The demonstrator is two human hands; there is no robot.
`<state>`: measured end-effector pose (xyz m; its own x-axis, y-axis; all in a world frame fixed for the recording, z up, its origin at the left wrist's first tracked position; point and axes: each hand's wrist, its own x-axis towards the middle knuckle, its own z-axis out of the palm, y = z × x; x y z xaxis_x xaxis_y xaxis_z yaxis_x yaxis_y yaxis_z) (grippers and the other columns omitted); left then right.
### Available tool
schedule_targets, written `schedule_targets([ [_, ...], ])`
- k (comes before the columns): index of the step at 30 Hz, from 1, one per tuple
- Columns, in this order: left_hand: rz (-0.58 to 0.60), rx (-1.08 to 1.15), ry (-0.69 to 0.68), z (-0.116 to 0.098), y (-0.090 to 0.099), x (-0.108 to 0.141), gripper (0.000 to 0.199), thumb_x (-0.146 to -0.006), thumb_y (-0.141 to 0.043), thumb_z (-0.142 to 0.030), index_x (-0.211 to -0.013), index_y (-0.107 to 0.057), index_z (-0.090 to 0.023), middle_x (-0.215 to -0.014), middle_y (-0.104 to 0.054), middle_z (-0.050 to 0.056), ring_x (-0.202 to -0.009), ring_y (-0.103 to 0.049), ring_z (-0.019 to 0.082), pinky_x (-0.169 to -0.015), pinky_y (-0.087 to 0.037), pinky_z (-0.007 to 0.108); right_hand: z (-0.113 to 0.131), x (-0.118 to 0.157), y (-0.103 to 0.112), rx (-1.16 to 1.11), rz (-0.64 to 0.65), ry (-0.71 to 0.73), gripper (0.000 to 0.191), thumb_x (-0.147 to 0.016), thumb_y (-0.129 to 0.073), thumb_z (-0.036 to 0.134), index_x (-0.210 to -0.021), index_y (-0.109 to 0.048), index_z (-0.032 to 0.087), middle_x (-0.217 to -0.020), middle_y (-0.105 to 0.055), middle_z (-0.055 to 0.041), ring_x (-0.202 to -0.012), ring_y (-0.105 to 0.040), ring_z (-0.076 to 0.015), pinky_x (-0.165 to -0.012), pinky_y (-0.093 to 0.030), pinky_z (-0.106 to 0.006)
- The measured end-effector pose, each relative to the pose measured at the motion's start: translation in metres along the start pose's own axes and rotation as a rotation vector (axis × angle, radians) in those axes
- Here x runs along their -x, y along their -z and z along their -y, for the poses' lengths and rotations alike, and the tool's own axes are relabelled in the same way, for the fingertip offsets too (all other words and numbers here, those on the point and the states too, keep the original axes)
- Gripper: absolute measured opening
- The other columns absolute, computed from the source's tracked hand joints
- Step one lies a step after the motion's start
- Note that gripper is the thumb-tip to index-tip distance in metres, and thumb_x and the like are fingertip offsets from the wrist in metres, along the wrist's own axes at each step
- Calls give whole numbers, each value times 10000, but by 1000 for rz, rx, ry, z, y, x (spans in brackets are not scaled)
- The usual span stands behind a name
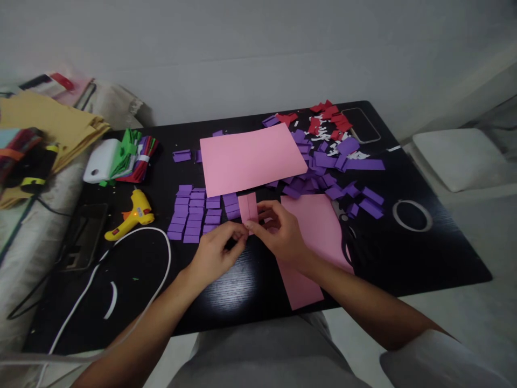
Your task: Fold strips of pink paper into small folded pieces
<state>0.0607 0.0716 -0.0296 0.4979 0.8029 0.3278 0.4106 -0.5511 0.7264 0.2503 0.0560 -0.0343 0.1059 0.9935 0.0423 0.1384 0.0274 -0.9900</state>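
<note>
Pink strip [247, 207], in both hands [216, 250] [286, 234]; table's near edge [226, 321], well apart

"How is the light?"
"Dim and greyish, spread softly over the wall [242, 54]; its source cannot be told. A pale glare shines on the black tabletop [230, 296] near its front edge."
"Is it sharp?"
"Slightly soft. Creases in the folded pink paper [248, 207] remain readable, but the black scissors [344, 234] sink into darkness. Wide-angle stretching warps the edges, where tan sheets [48, 126] blur."
</note>
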Motion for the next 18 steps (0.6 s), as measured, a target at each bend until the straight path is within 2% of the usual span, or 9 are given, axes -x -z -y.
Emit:
schedule_targets([
  [6, 117, -79, -148, -2, 0, 2, 135, -970, -570, -108, -1033, -642, -203, -954, -750, 45, -869, -731, 163, -791, -597, 291, 0, 0, 1, 43, -41, -30, 279, -829, -813, 427, -924, -660, 214, -841, -739, -33, -759, -716, -190, -614, -567, -292],
  [12, 117, -74, -191, -3, 1, 3, 218, -953, -576, -74, -1120, -647, -194, -1017, -740, 69, -940, -723, 177, -834, -612, 313, 2, 0, 3, 61, -57, 3, 194, -890, -728, 390, -884, -663, 207, -802, -726, -29, -698, -691, -168, -602, -550, -281],
  [18, 132, -78, -204, -4, 0, 2, 241, -945, -588, -84, -1147, -651, -199, -1029, -729, 79, -950, -718, 194, -829, -624, 335, 2, -2, 3, -10, -41, -50, 321, -820, -808, 474, -903, -640, 214, -800, -732, -33, -695, -698, -180, -579, -546, -283],
])
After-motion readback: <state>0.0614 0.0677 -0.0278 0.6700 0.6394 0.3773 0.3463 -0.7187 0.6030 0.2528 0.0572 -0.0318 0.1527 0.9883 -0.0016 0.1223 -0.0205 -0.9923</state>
